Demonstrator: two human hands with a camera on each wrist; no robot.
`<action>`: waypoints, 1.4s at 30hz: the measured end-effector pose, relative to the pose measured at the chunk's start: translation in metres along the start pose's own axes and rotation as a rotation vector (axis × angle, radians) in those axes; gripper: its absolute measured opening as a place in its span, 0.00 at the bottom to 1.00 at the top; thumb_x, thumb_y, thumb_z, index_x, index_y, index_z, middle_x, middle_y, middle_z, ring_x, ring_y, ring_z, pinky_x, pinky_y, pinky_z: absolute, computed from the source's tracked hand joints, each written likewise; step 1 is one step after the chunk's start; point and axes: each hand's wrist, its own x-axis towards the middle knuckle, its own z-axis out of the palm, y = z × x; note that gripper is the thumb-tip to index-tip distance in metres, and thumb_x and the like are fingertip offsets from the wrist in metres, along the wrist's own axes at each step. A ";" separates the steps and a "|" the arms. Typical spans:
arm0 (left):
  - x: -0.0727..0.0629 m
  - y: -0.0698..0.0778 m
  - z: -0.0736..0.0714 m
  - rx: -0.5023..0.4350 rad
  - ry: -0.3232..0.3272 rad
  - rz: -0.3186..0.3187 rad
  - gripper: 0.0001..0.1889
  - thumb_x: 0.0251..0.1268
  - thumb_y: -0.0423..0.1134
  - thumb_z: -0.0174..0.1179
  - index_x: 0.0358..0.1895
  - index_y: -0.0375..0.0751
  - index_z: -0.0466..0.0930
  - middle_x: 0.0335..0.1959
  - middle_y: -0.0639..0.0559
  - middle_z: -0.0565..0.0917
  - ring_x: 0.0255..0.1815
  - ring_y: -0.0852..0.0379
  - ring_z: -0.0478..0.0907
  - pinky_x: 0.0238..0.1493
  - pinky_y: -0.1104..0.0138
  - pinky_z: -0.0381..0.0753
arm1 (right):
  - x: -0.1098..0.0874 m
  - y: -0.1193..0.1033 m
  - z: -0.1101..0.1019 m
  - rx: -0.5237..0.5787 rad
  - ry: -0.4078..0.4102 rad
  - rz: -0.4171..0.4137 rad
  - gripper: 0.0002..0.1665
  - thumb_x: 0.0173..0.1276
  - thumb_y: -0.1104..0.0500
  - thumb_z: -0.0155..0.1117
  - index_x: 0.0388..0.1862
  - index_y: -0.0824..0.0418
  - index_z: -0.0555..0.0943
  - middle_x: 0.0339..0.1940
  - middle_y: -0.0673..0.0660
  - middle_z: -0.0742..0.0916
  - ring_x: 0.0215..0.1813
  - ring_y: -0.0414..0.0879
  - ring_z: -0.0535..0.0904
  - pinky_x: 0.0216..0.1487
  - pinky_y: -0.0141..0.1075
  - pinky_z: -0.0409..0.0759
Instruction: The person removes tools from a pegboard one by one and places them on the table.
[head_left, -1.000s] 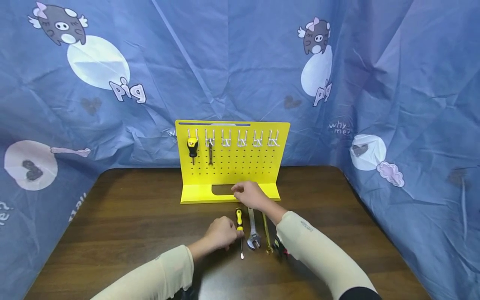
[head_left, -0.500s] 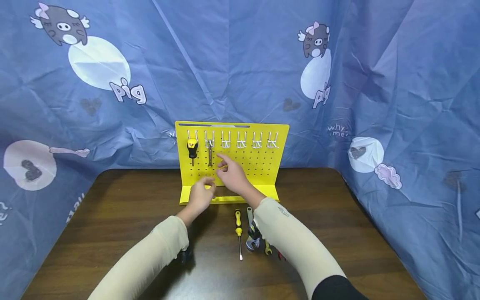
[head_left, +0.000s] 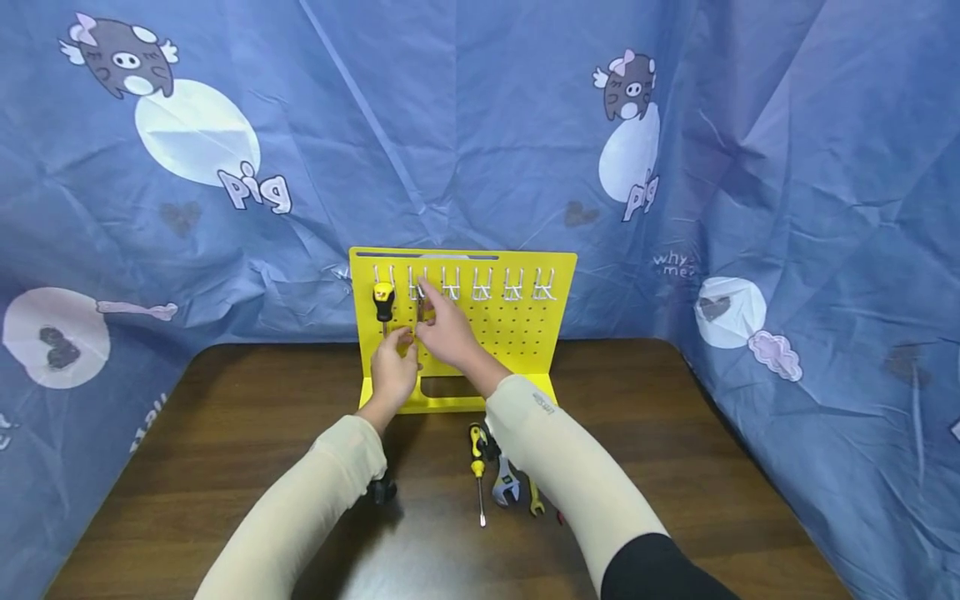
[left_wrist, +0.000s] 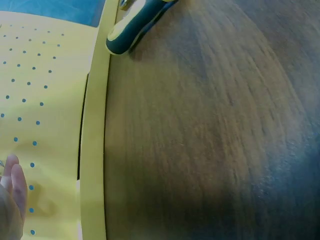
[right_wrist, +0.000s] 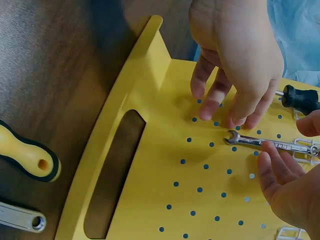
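Note:
A small silver combination wrench (right_wrist: 275, 144) hangs by its ring end from a white wire hook on the yellow pegboard (head_left: 502, 325). My right hand (head_left: 447, 332) is at this wrench, its fingertips touching or very close to the shaft and the thumb apart on the other side. Near the wrench's lower open end is my left hand (head_left: 394, 367), fingers loosely bent and apparently gripping nothing. In the left wrist view only part of the left hand (left_wrist: 11, 200) shows at the lower left. A stubby yellow-black screwdriver (head_left: 383, 302) hangs on the hook to the left.
On the table (head_left: 247, 467) before the board lie a long yellow-black screwdriver (head_left: 477, 471), an adjustable wrench (head_left: 506, 485) and a yellow wrench (head_left: 536, 497). Something red, mostly hidden by the right sleeve, lies beside them. Several white hooks (head_left: 512, 287) continue rightward along the board.
Both hands have risen from near the table tools to the pegboard, moving up and leftward. The right hand has reached the hanging wrench, and the left hand has come in below it.

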 end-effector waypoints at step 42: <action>-0.023 0.008 -0.005 -0.147 -0.015 -0.029 0.11 0.74 0.32 0.59 0.53 0.31 0.85 0.45 0.36 0.86 0.34 0.32 0.85 0.21 0.68 0.80 | -0.009 -0.012 -0.010 0.030 0.116 0.010 0.25 0.79 0.66 0.53 0.71 0.52 0.76 0.46 0.57 0.87 0.38 0.52 0.88 0.15 0.31 0.70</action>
